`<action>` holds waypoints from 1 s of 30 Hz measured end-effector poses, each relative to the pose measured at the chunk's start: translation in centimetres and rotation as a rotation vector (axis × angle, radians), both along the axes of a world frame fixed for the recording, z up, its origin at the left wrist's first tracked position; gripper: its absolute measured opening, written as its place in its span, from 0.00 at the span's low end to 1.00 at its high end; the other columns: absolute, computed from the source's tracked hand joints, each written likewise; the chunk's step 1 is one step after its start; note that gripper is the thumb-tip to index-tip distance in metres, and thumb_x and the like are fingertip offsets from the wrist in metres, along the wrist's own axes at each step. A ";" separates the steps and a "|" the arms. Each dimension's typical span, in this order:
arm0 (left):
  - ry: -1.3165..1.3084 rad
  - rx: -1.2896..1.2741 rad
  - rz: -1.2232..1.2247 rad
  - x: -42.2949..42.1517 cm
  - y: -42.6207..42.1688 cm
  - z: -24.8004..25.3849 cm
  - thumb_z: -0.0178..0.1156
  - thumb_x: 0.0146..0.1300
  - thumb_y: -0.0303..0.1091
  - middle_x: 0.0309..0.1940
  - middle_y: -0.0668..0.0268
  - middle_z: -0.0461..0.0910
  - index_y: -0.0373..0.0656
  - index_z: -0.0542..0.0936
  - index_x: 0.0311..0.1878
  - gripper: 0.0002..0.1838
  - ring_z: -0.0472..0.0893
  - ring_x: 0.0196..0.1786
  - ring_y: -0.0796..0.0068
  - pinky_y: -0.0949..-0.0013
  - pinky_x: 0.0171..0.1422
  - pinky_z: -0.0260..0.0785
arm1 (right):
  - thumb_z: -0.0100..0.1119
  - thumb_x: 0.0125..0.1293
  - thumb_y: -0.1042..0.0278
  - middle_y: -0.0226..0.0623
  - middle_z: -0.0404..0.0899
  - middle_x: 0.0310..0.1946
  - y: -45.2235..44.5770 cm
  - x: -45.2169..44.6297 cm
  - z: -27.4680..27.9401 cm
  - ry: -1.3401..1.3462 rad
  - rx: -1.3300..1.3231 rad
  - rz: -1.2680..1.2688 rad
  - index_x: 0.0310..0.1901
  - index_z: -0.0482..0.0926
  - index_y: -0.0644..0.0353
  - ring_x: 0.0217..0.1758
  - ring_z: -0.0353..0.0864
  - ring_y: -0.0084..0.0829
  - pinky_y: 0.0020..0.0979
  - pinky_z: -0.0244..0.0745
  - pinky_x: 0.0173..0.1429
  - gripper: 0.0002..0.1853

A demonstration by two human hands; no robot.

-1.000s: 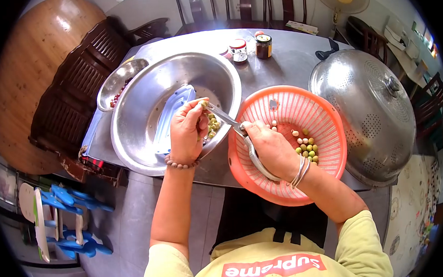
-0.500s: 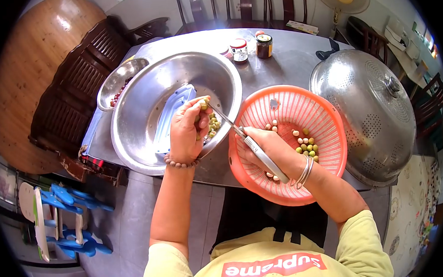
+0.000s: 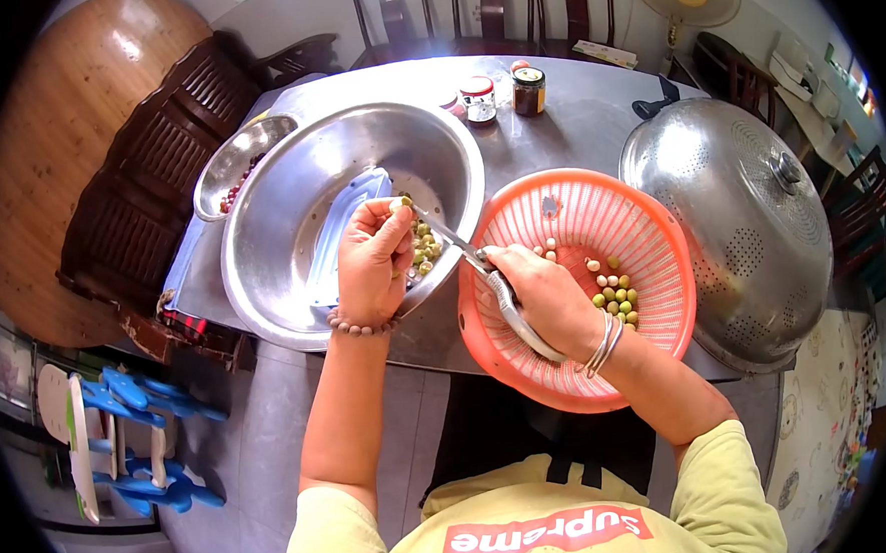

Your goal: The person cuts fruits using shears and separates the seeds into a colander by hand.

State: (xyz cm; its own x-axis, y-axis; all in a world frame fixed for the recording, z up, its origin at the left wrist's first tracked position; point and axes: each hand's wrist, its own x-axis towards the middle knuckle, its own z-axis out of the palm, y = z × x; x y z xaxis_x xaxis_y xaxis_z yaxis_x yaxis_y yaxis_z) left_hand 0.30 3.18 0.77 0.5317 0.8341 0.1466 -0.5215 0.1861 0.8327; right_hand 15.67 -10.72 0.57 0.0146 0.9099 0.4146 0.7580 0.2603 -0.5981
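My left hand [image 3: 371, 270], a bead bracelet at its wrist, is closed in a pinch over the big steel basin [image 3: 263, 286]. At its fingertips is a small round seed [image 3: 399, 206], pale green and whitish like a lotus seed. My right hand [image 3: 539, 296] grips grey-handled scissors [image 3: 515, 313], their tip close to the seed. Whether blade and seed touch I cannot tell. Below the left hand, several green seeds [image 3: 424, 247] lie in the basin beside a blue-white tray [image 3: 335, 232]. Under my right hand stands a pink plastic basket [image 3: 651, 226] holding several green seeds [image 3: 619, 297] and whitish ones [image 3: 593, 265].
A steel bowl [image 3: 219, 168] with dark red pieces stands behind the basin at left. Two jars [image 3: 478, 101] are at the back of the grey table [image 3: 576, 134]. On the right, a large perforated steel lid [image 3: 731, 231] leans beside the basket. Wooden chairs stand behind.
The seed at my left fingertips now shows a pale, whitish side. The scissors have turned in my right hand, and their handles look more spread.
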 end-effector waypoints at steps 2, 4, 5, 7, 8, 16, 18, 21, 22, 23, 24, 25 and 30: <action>-0.008 -0.020 0.003 0.0 0.0 0.1 0.59 0.60 0.27 0.25 0.73 0.73 0.40 0.75 0.38 0.04 0.65 0.21 0.88 0.84 0.20 0.54 | 0.50 0.59 0.72 0.50 0.73 0.34 0.0 0.1 0.0 -0.008 -0.012 -0.006 0.45 0.68 0.63 0.37 0.76 0.50 0.44 0.74 0.39 0.12; -0.005 -0.020 0.002 0.0 0.0 0.2 0.59 0.61 0.27 0.25 0.73 0.73 0.40 0.75 0.38 0.04 0.64 0.21 0.88 0.84 0.20 0.54 | 0.49 0.59 0.73 0.50 0.72 0.35 0.0 0.2 -0.1 -0.016 -0.024 -0.014 0.45 0.68 0.63 0.38 0.76 0.50 0.44 0.74 0.40 0.12; -0.002 -0.020 0.001 0.1 0.0 0.2 0.59 0.61 0.26 0.25 0.73 0.73 0.40 0.75 0.39 0.05 0.64 0.21 0.89 0.84 0.20 0.53 | 0.49 0.59 0.73 0.51 0.72 0.36 0.0 0.2 -0.4 -0.014 -0.003 -0.027 0.45 0.68 0.64 0.39 0.76 0.51 0.44 0.74 0.40 0.12; 0.012 -0.006 0.021 0.2 -0.1 0.1 0.58 0.61 0.26 0.25 0.73 0.72 0.39 0.75 0.40 0.05 0.63 0.21 0.89 0.85 0.20 0.53 | 0.48 0.59 0.74 0.51 0.72 0.36 0.0 0.3 -0.5 -0.012 0.019 -0.042 0.46 0.68 0.64 0.39 0.75 0.51 0.44 0.74 0.40 0.12; 0.026 0.007 0.044 0.2 -0.1 0.1 0.58 0.61 0.26 0.26 0.73 0.72 0.38 0.75 0.41 0.06 0.63 0.21 0.89 0.85 0.20 0.53 | 0.51 0.59 0.72 0.51 0.72 0.39 0.0 0.4 -0.4 0.004 -0.043 -0.043 0.48 0.68 0.65 0.42 0.74 0.50 0.42 0.72 0.45 0.15; 0.059 0.046 0.079 0.1 -0.2 0.3 0.58 0.60 0.24 0.25 0.72 0.73 0.36 0.76 0.41 0.06 0.63 0.21 0.90 0.86 0.19 0.51 | 0.52 0.60 0.69 0.50 0.72 0.42 0.3 0.5 -0.6 0.039 -0.142 -0.001 0.50 0.68 0.67 0.49 0.72 0.47 0.38 0.68 0.53 0.17; 0.067 0.057 0.087 0.2 -0.2 0.3 0.58 0.60 0.24 0.25 0.72 0.73 0.36 0.76 0.41 0.06 0.63 0.21 0.90 0.86 0.19 0.51 | 0.46 0.60 0.75 0.53 0.71 0.37 0.3 0.6 -0.7 0.013 -0.052 0.037 0.45 0.67 0.65 0.40 0.75 0.52 0.44 0.72 0.44 0.11; 0.090 0.073 0.100 0.3 -0.3 0.2 0.60 0.59 0.24 0.26 0.69 0.76 0.36 0.76 0.39 0.06 0.63 0.19 0.90 0.84 0.20 0.51 | 0.46 0.61 0.74 0.52 0.71 0.36 0.5 0.7 -1.1 0.036 -0.075 0.057 0.43 0.68 0.65 0.39 0.75 0.51 0.43 0.71 0.44 0.09; 0.099 0.080 0.110 0.3 -0.3 0.1 0.60 0.59 0.24 0.26 0.69 0.76 0.36 0.77 0.39 0.06 0.63 0.19 0.90 0.84 0.20 0.51 | 0.46 0.61 0.74 0.52 0.71 0.36 0.5 0.7 -0.9 0.034 -0.073 0.055 0.43 0.68 0.65 0.39 0.75 0.51 0.43 0.71 0.44 0.09; 0.110 0.087 0.121 0.3 -0.3 0.0 0.60 0.58 0.24 0.26 0.70 0.77 0.36 0.77 0.40 0.07 0.64 0.19 0.91 0.84 0.20 0.51 | 0.45 0.61 0.74 0.52 0.71 0.35 0.5 0.8 -0.7 0.040 -0.112 0.067 0.43 0.68 0.65 0.39 0.75 0.51 0.43 0.71 0.44 0.09; 0.109 0.089 0.119 0.3 -0.4 0.1 0.60 0.58 0.24 0.26 0.70 0.77 0.36 0.77 0.40 0.07 0.64 0.19 0.91 0.84 0.20 0.51 | 0.45 0.62 0.74 0.52 0.71 0.35 0.5 0.8 -0.5 0.046 -0.150 0.079 0.42 0.68 0.65 0.39 0.75 0.51 0.43 0.71 0.44 0.08; 0.115 0.085 0.126 0.3 -0.6 0.3 0.60 0.59 0.24 0.26 0.70 0.77 0.36 0.77 0.40 0.07 0.64 0.19 0.91 0.84 0.20 0.51 | 0.45 0.62 0.74 0.52 0.71 0.35 0.4 0.9 -0.4 0.045 -0.149 0.076 0.42 0.68 0.65 0.39 0.75 0.51 0.43 0.71 0.44 0.08; 0.085 0.086 0.110 0.2 -0.6 0.4 0.59 0.60 0.24 0.27 0.71 0.77 0.37 0.78 0.41 0.06 0.64 0.19 0.91 0.85 0.20 0.51 | 0.44 0.62 0.74 0.52 0.73 0.32 0.3 1.0 0.3 0.051 -0.159 0.085 0.38 0.69 0.65 0.39 0.75 0.51 0.44 0.70 0.43 0.06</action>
